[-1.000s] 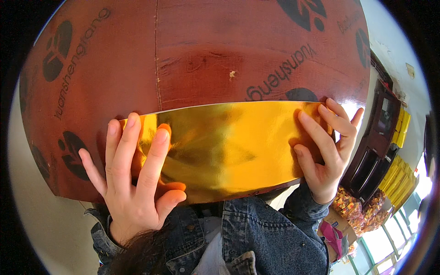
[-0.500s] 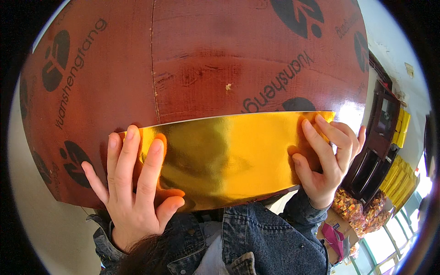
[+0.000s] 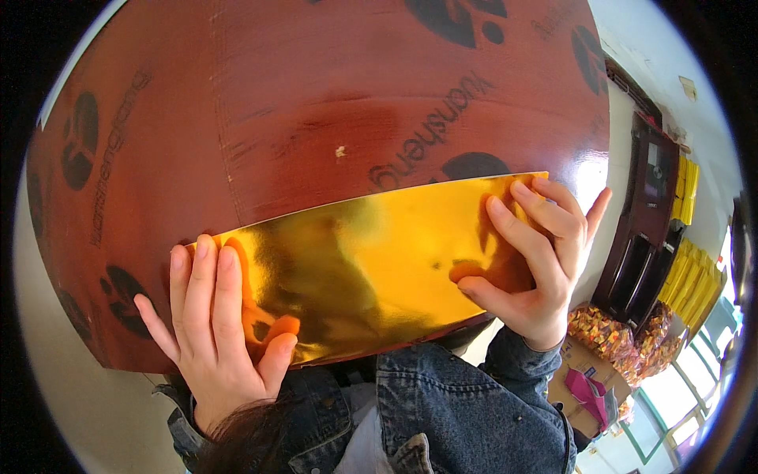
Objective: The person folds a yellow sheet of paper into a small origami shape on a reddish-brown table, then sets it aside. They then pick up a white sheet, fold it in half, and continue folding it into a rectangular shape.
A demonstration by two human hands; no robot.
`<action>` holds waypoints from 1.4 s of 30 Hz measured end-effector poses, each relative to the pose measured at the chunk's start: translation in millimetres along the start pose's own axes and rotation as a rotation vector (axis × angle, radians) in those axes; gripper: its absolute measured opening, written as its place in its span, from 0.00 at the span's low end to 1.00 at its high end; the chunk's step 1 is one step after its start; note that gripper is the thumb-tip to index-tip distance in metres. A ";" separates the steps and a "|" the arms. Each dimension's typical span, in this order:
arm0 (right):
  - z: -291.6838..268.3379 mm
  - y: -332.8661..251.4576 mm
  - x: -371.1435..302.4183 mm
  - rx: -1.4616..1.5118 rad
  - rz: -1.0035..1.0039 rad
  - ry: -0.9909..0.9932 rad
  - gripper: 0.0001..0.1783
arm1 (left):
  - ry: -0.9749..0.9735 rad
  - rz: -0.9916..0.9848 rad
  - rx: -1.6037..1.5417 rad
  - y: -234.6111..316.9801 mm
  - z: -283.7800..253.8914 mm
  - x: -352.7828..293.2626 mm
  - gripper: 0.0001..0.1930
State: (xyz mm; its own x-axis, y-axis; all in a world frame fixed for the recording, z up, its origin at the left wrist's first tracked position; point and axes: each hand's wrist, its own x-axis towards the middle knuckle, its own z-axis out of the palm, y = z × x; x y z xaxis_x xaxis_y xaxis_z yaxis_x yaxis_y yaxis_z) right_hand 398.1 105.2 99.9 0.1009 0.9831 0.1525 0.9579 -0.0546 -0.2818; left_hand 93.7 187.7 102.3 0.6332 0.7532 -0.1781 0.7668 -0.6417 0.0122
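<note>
A shiny gold sheet (image 3: 379, 253), likely foil-faced paper or card, lies on the reddish-brown board tabletop (image 3: 292, 103) along its near edge. My left hand (image 3: 221, 332) rests on the sheet's left end, fingers stretched upward and the little finger spread off onto the board. On its right end lies my right hand (image 3: 537, 245), fingers spread with the thumb pointing inward over the gold surface. Both hands press from above and neither is wrapped around anything. The sheet's far edge shows as a thin pale line, its right end higher than its left.
To the right stand a dark cabinet (image 3: 643, 221) and stacked yellow bundles (image 3: 691, 280). Clear bags of small orange and gold pieces (image 3: 608, 336) sit below them. A cardboard box (image 3: 584, 367) with a pink item (image 3: 586, 391) on it is by my right elbow.
In the view, both hands and the gold sheet have shifted slightly left. The sheet's right end now sits higher and its left end lower, and my right thumb reaches farther inward.
</note>
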 end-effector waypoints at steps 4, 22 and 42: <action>1.0 -0.6 -1.5 -0.019 -0.010 0.004 0.38 | 0.024 -0.023 -0.036 2.2 1.7 0.4 0.38; -1.1 0.9 -10.1 -0.144 -0.028 0.025 0.35 | 0.022 -0.028 -0.017 2.4 0.8 -4.1 0.38; -7.0 -0.8 -5.6 0.002 0.033 0.037 0.30 | 0.017 -0.033 -0.008 7.3 -2.9 -0.9 0.38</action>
State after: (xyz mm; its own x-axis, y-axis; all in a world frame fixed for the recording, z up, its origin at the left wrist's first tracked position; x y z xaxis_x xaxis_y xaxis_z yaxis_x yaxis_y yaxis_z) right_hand 398.6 98.5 105.9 0.1427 0.9737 0.1777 0.9533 -0.0870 -0.2892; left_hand 99.1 182.8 105.3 0.6089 0.7765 -0.1619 0.7883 -0.6152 0.0143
